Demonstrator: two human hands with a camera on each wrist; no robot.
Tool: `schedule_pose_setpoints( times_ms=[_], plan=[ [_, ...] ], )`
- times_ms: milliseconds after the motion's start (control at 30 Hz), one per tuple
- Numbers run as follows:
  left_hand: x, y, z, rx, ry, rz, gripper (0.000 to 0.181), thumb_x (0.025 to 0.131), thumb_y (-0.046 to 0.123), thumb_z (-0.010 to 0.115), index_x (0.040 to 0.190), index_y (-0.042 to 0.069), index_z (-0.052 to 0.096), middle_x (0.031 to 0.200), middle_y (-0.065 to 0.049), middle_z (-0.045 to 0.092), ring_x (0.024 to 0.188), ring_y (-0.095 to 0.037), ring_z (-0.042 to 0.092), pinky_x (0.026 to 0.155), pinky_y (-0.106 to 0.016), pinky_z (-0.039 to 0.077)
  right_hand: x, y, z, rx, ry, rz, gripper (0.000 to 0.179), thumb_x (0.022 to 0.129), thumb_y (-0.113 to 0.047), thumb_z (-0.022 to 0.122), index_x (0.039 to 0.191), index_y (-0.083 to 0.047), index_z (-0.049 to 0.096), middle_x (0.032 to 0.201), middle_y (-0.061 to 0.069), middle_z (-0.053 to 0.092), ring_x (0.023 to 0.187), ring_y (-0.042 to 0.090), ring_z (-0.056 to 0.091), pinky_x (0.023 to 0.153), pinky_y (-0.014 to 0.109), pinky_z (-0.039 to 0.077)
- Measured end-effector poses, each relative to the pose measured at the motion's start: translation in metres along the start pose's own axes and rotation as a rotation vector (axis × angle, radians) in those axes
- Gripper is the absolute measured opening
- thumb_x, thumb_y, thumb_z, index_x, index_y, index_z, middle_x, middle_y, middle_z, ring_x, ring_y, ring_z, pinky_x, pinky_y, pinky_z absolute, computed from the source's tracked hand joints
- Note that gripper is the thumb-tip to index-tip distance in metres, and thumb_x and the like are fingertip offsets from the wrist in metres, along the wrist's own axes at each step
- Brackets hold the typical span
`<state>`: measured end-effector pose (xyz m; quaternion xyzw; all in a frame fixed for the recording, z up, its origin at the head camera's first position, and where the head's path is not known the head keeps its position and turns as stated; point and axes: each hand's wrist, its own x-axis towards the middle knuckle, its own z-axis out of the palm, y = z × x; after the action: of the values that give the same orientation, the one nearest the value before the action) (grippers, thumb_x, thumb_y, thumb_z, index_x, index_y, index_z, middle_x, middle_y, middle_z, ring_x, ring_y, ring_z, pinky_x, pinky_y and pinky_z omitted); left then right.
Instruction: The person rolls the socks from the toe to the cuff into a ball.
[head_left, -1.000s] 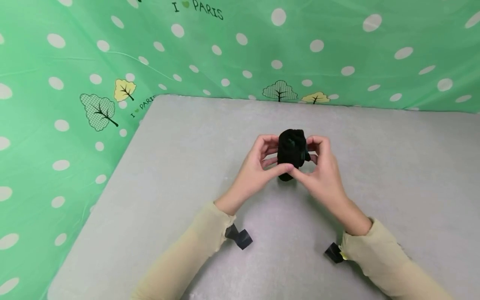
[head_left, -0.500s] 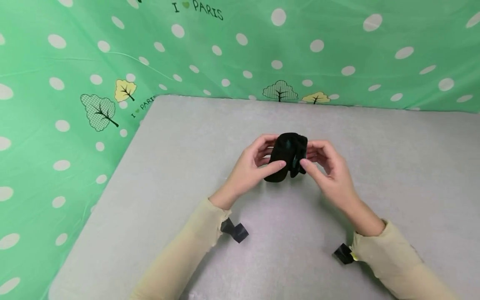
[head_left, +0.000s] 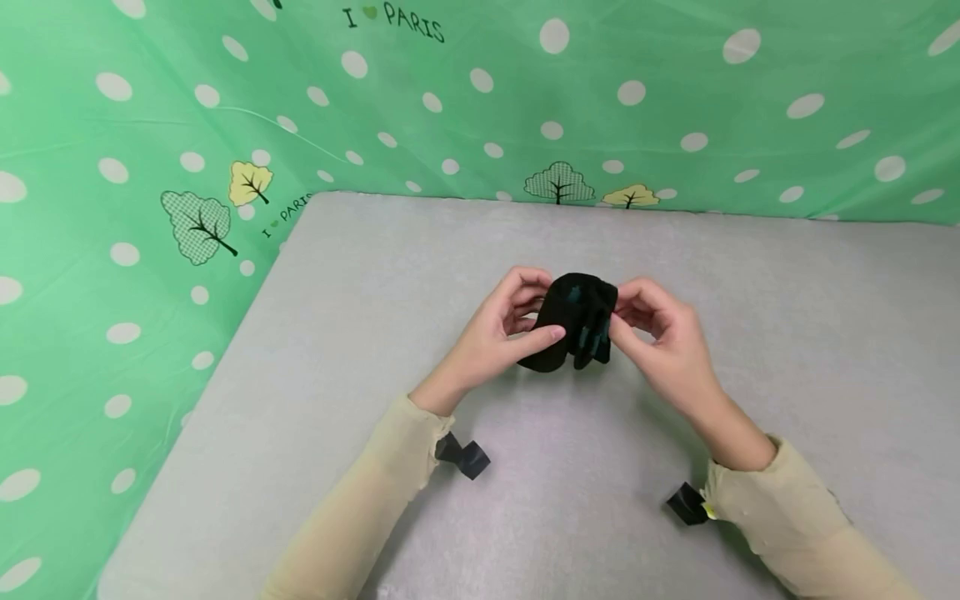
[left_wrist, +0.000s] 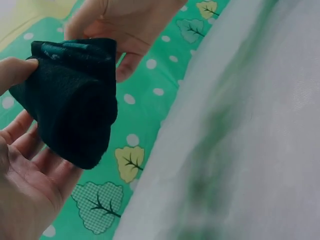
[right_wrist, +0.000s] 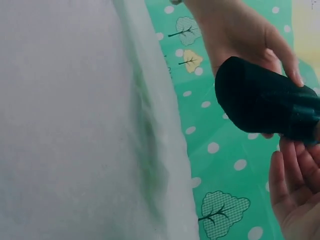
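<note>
A rolled bundle of black cloth (head_left: pixel 564 310) is held above the table between both hands. My left hand (head_left: pixel 489 335) grips its left side, thumb on the near face and fingers behind and beneath. With thumb and fingertips my right hand (head_left: pixel 670 346) pinches the right edge, where the cloth hangs in loose folds. In the left wrist view the bundle (left_wrist: pixel 75 105) shows a rounded, coiled end, and the left thumb presses its upper side. In the right wrist view the smooth rounded end of the cloth (right_wrist: pixel 255 97) faces the camera. The right fingertips behind the bundle are partly hidden.
A grey table (head_left: pixel 360 275) lies under the hands. Green dotted fabric with printed trees (head_left: pixel 450 100) hangs behind and to the left. Black straps (head_left: pixel 471 458) stick out from the beige sleeves (head_left: pixel 375 475) at both wrists.
The two thumbs, touching a second ago, have moved apart. The bundle has tilted and widened to the left, with its folds now showing on the right. My right hand has shifted slightly right.
</note>
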<state>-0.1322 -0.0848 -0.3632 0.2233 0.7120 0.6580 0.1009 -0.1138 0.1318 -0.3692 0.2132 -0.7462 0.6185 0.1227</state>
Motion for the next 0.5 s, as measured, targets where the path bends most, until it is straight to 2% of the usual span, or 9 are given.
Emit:
schedule_pose_setpoints(
  times_ms=[100, 300, 400, 500],
  plan=[
    [-0.001, -0.001, 0.001, 0.045, 0.020, 0.000, 0.046, 0.093, 0.004, 0.066, 0.136, 0.002, 0.051, 0.127, -0.018, 0.064, 0.112, -0.020, 0.064, 0.091, -0.027, 0.054, 0.001, -0.001, 0.001, -0.087, -0.007, -0.046, 0.011, 0.086, 0.016, 0.062, 0.092, 0.007, 0.063, 0.090, -0.013, 0.067, 0.083, 0.001, 0.065, 0.077, 0.012, 0.053],
    [-0.003, -0.006, 0.004, 0.166, 0.138, 0.053, 0.031, 0.096, 0.008, 0.061, 0.126, 0.000, 0.061, 0.108, -0.019, 0.071, 0.093, -0.021, 0.068, 0.078, -0.024, 0.057, -0.003, 0.003, 0.006, -0.144, -0.073, -0.213, 0.007, 0.088, 0.010, 0.064, 0.089, 0.004, 0.065, 0.091, 0.008, 0.068, 0.088, 0.005, 0.064, 0.083, 0.013, 0.053],
    [-0.001, -0.006, 0.006, 0.159, 0.192, 0.056, 0.028, 0.097, 0.007, 0.060, 0.123, -0.002, 0.061, 0.106, -0.021, 0.072, 0.091, -0.023, 0.069, 0.079, -0.023, 0.055, -0.004, 0.004, 0.008, -0.177, -0.077, -0.251, 0.004, 0.090, 0.006, 0.064, 0.090, 0.002, 0.066, 0.091, 0.011, 0.068, 0.088, 0.007, 0.064, 0.084, 0.012, 0.052],
    [-0.002, -0.005, 0.011, 0.136, 0.232, 0.060, 0.025, 0.096, 0.006, 0.062, 0.118, -0.003, 0.054, 0.100, -0.021, 0.071, 0.088, -0.019, 0.067, 0.079, -0.021, 0.052, -0.005, 0.005, 0.010, -0.205, -0.060, -0.244, 0.003, 0.090, 0.006, 0.065, 0.089, 0.003, 0.065, 0.090, 0.011, 0.068, 0.087, 0.004, 0.063, 0.083, 0.012, 0.051]
  ],
)
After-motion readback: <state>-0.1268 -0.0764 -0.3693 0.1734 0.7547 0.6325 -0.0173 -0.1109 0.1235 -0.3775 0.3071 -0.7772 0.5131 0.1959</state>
